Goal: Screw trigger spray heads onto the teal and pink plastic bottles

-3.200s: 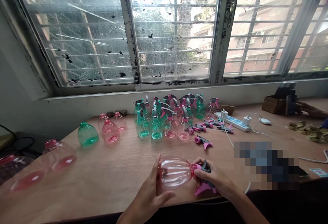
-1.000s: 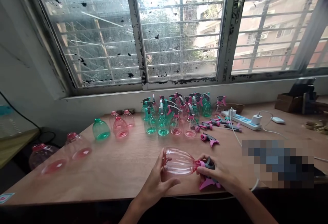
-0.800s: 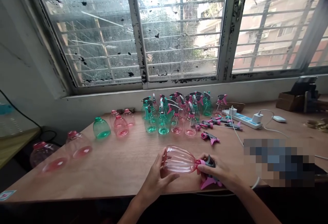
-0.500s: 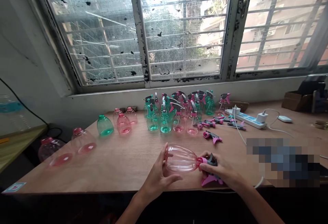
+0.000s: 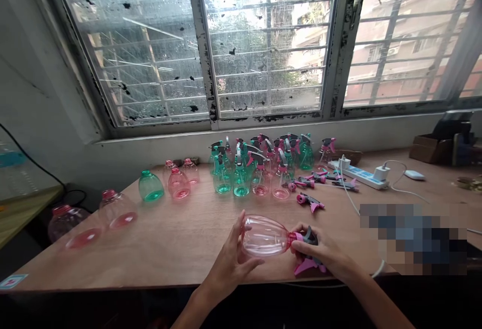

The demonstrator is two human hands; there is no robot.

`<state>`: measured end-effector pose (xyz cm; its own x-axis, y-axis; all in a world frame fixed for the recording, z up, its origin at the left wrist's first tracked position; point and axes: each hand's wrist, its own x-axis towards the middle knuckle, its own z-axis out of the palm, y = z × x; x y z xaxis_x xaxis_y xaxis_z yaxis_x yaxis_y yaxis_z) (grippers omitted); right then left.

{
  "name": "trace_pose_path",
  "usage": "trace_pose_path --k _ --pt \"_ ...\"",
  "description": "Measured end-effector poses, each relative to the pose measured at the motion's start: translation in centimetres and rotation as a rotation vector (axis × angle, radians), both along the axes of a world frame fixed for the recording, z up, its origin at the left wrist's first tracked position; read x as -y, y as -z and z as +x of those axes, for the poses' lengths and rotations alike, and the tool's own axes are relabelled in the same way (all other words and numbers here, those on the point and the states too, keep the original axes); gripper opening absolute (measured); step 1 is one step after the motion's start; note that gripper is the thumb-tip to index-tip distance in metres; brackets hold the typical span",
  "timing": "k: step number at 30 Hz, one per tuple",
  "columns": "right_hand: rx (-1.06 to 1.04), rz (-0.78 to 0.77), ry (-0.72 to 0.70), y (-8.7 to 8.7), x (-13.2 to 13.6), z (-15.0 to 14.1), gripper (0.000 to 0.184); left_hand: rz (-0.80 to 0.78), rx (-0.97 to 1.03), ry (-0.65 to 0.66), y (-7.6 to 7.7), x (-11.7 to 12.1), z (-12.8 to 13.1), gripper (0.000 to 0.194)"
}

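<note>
A clear pink spray bottle point(image 5: 264, 236) lies on its side just above the wooden table point(image 5: 176, 238), held between both hands. My left hand point(image 5: 230, 262) cups its rounded base, fingers wrapped round it. My right hand point(image 5: 324, 253) grips the grey and pink trigger sprayer head point(image 5: 308, 251) at the bottle's neck. Behind, a cluster of several assembled green and pink spray bottles point(image 5: 259, 168) stands upright near the window sill.
Headless pink bottles point(image 5: 116, 211) and one green bottle point(image 5: 149, 187) stand at the left. Loose trigger heads point(image 5: 309, 201) lie right of the cluster. A white power strip point(image 5: 363, 176) with cables and a cardboard box point(image 5: 429, 148) sit at the right. A pixelated patch covers the near right.
The bottle and both hands have kept their grip and place; only the camera view has shifted slightly.
</note>
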<state>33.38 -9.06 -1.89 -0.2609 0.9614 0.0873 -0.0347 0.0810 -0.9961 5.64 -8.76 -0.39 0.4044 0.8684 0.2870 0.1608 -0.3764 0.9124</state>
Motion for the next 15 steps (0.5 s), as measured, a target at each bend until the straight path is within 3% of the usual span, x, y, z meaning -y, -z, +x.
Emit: trace_pose_path --k 15 --pt "0.02 -0.012 0.006 -0.9 0.32 -0.23 0.041 0.026 -0.054 -0.017 -0.26 0.0 -0.04 0.102"
